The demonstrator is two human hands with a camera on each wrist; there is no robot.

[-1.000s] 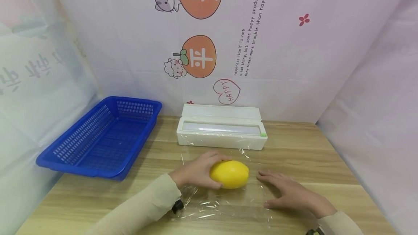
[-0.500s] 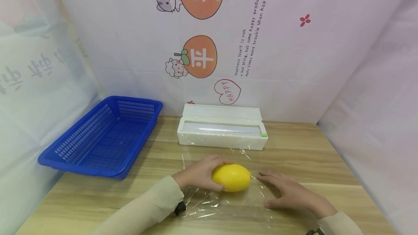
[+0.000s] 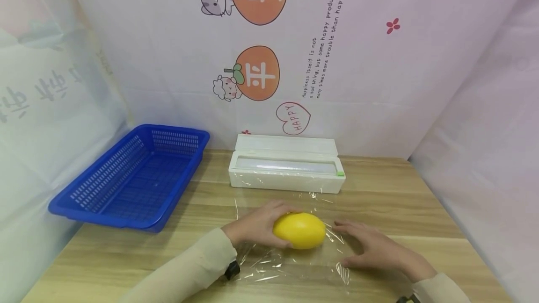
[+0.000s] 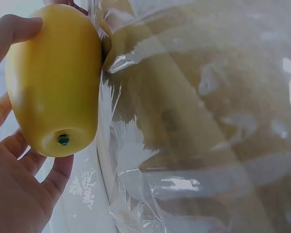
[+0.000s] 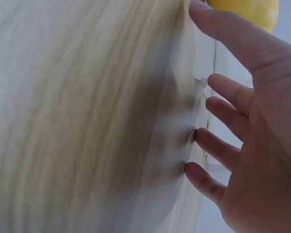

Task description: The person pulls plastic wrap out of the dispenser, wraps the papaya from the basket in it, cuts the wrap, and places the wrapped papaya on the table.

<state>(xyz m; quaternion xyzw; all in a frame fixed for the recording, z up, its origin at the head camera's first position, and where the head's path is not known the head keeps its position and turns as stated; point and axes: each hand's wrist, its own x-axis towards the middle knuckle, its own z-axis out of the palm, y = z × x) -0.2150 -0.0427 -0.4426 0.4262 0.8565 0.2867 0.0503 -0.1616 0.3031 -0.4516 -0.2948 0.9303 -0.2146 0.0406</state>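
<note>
Head view: the left hand (image 3: 258, 226) grips a lemon-shaped yellow fruit (image 3: 302, 231) from its 9 o'clock side, over cling film (image 3: 290, 266); smooth and round, it might roll if released. Left wrist view: thumb and fingers clasp the fruit at 10 o'clock; creases could make the film stick to itself. Right wrist view: the right hand (image 5: 276, 141), fingers spread, gripping nothing beside the tabletop (image 5: 82, 121), could drag the film by sliding.

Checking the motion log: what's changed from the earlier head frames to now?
The glossy yellow oval fruit shifted slightly rightward and toward the person, carried by the left hand. More creases show in the clear, thin film by the right hand. No new grasp or release. Unchanged: left hand's hold, right hand's place, open white rectangular box, blue slotted basket.
</note>
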